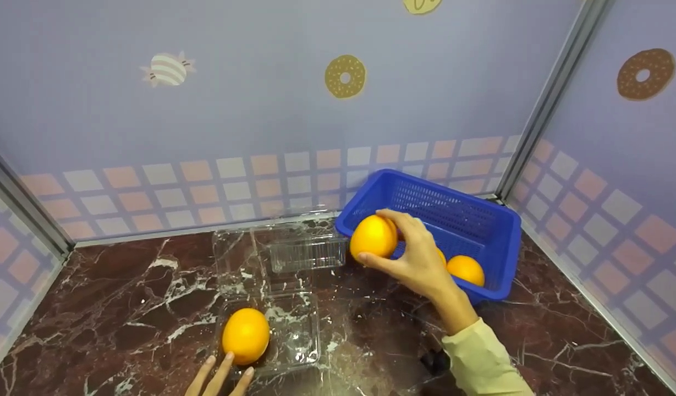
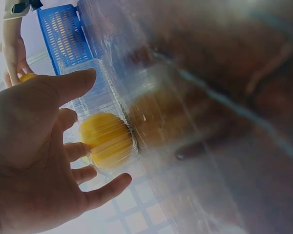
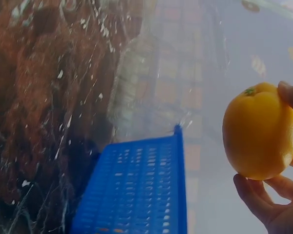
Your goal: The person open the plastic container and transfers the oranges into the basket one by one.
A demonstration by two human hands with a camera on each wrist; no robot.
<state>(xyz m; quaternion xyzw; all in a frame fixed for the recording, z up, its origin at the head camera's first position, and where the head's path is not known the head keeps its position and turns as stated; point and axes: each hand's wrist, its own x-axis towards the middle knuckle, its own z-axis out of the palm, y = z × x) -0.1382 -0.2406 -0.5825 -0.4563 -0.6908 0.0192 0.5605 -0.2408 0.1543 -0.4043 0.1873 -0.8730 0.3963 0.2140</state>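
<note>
My right hand [image 1: 412, 256] grips an orange [image 1: 373, 240] between thumb and fingers, above the left rim of the blue basket [image 1: 494, 253]. In the right wrist view the held orange [image 3: 259, 131] shows its green stem end. A second orange [image 1: 246, 335] sits in the left part of a clear plastic clamshell box [image 1: 291, 357], whose lid stands open toward the back. My left hand [image 1: 219, 379] is at the box's near left side, fingers spread and fairly straight, fingertips right at that orange. The left wrist view shows this hand [image 2: 44, 156] beside the orange [image 2: 106, 140], behind the clear box wall.
More oranges, one of them [image 1: 466, 270] in plain view, lie in the basket at the back right. Another clear plastic container [image 1: 307, 256] stands behind the box, left of the basket. Patterned walls [image 1: 260, 110] enclose the dark marble tabletop [image 1: 134, 308]. A small black object [image 1: 434, 362] lies near my right sleeve.
</note>
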